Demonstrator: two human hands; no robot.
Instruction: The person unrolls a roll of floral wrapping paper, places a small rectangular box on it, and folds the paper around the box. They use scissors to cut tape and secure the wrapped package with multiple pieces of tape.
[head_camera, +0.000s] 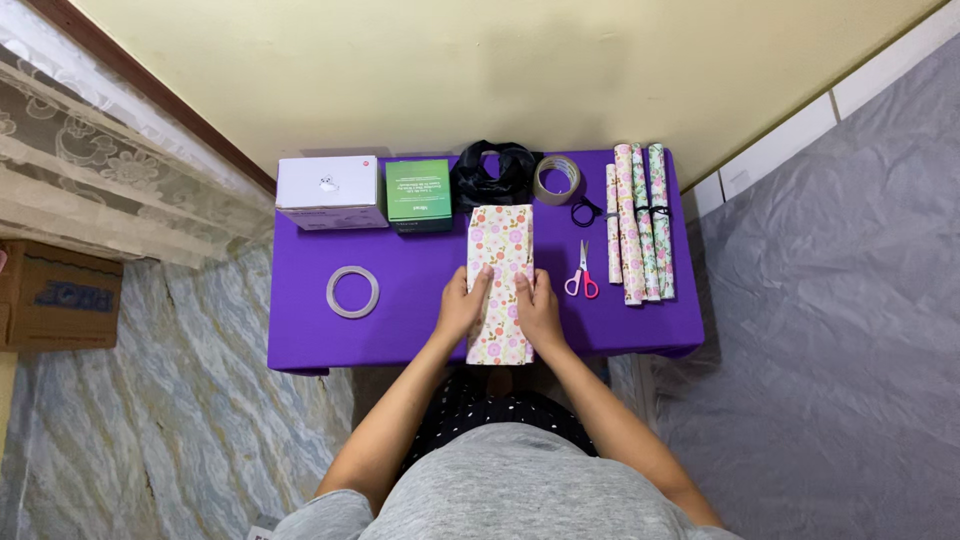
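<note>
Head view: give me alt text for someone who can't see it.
Both hands, left hand and right hand, press on a floral-wrapped box on a purple table. Pink scissors and wrapping-paper rolls lie to its right.

The table cover is solid purple; at its centre the wrapped box carries a cream paper with pink, orange and green flowers, and the wrapping-paper rolls at 3 o'clock from it show similar pastel florals. At 10 o'clock stand a white box and a green box, with a black ribbon at 12 o'clock. The scissors have pink handles, the tape ring is clear, and the packing-tape roll is tan.
</note>
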